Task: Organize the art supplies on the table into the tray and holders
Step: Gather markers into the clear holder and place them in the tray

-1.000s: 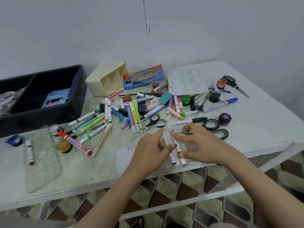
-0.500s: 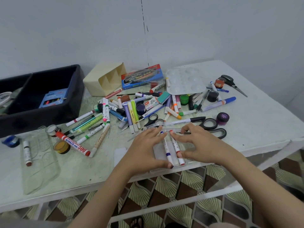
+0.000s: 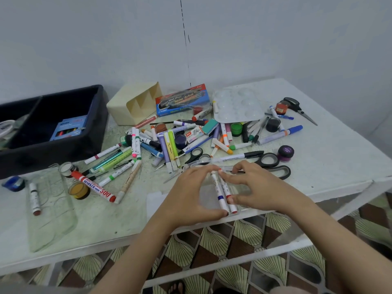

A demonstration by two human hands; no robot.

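Item: pair of markers [image 3: 222, 192], white-barrelled, one with a blue band and one with a red band, lying side by side and touching, their length running away from us. Location: near the front edge of the table [image 3: 339, 166], over a clear plastic case [image 3: 204, 197] whose outline is hard for us to make out. Left hand [image 3: 188, 194]: curved round the pair from the left, thumb tip at the near ends, fingertips at the far ends, pinching them lengthwise. Right hand [image 3: 258, 187]: mirrors it from the right, forefinger on the far ends, thumb against the red-banded barrel near its near end; the other fingers are curled. Just beyond the hands we note black-handled scissors [image 3: 273, 164] and a purple pot [image 3: 286, 152]. Further back lies a loose heap of markers and pens [image 3: 169, 143], with a white paint palette [image 3: 235, 105] and a blue-and-red watercolour box [image 3: 182, 100] behind it. A cream holder [image 3: 125, 107] lies tipped on its side beside the watercolour box, its compartments facing right. At far left stands the black tray [image 3: 63, 149], with a blue box [image 3: 69, 128] in its right compartment. In front of the tray we list a red whiteboard marker [image 3: 94, 186], an orange paint pot [image 3: 79, 190] touching it, and a clear stencil sheet [image 3: 53, 209] with one marker lying on it.
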